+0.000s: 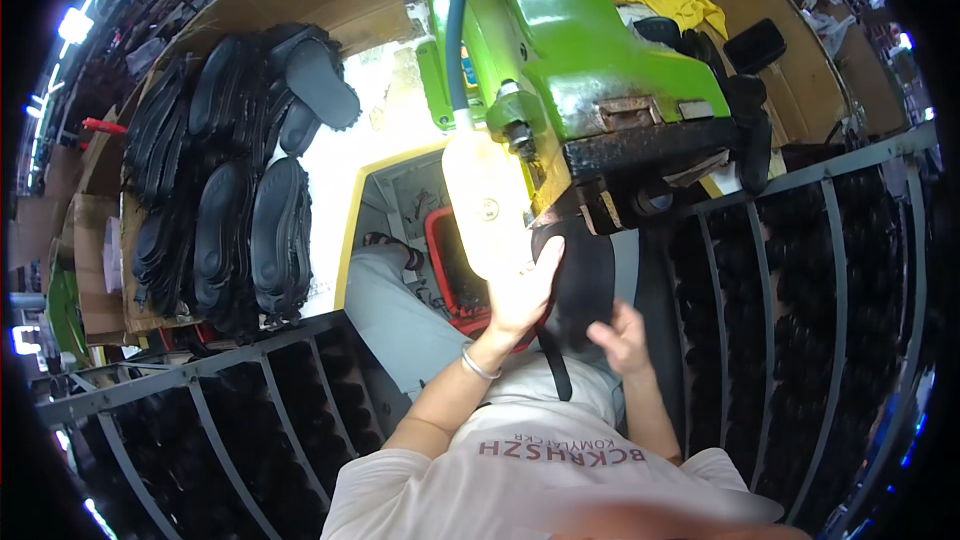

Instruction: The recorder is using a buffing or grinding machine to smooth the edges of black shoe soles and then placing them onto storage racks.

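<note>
A long black piece that looks like a shoe sole stands nearly upright under the head of a green machine. My left hand grips its left side, the thumb pointing up; glare and the machine's pale guard partly hide the fingers. My right hand is at the lower right edge of the sole, thumb and fingers apart; whether it touches the sole is unclear. Below the sole a narrow black strap hangs over my shirt.
Stacks of black soles lie on the table to the left. A red bin sits low beneath the machine. Metal racks filled with dark pieces flank me. A yellow cloth rests in a carton at the back right.
</note>
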Tool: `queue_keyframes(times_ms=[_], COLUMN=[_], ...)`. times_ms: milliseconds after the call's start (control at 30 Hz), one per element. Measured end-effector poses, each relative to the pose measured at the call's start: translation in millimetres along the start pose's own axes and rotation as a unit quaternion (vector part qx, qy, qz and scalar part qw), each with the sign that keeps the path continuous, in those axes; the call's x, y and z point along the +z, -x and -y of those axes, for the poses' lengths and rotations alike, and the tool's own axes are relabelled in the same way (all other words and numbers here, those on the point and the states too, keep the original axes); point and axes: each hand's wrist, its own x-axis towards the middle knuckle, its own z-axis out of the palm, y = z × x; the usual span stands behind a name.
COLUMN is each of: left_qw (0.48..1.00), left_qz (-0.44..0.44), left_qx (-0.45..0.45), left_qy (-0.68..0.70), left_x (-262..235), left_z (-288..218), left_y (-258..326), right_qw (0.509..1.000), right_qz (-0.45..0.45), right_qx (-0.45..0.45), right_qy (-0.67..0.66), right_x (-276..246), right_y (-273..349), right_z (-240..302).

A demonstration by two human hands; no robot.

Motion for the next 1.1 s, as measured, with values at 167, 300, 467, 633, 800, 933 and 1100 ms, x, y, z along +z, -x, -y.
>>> queue_keyframes(times_ms=[167,300,467,633,800,933,1100], left_qw=[1.0,0.997,0.987,0.975,0.955,0.932,0.939], left_qz=[0.011,0.077,0.077,0.007,0.133,0.144,0.241], left_qx=[-0.002,-0.019,-0.065,-0.103,-0.205,-0.219,-0.184], left_qy=[-0.015,0.013,0.127,0.199,0.167,0.25,0.162], left_x=[-16,-43,-76,-108,-100,-39,-29], left_z=[7,-4,-14,6,29,38,46], left_y=[7,0,-7,6,33,65,61], right_qw=[0.994,0.991,0.985,0.969,0.95,0.954,0.937], right_qz=[-0.076,-0.056,0.041,0.089,0.118,0.085,0.009], right_qx=[-0.064,-0.086,-0.132,-0.192,-0.219,-0.241,-0.25], right_qy=[0.054,0.084,0.106,0.128,0.188,0.158,0.245], right_x=[-21,-5,22,60,77,80,69], right_y=[-31,-69,-104,-111,-114,-116,-105], right_z=[54,88,95,84,74,55,64])
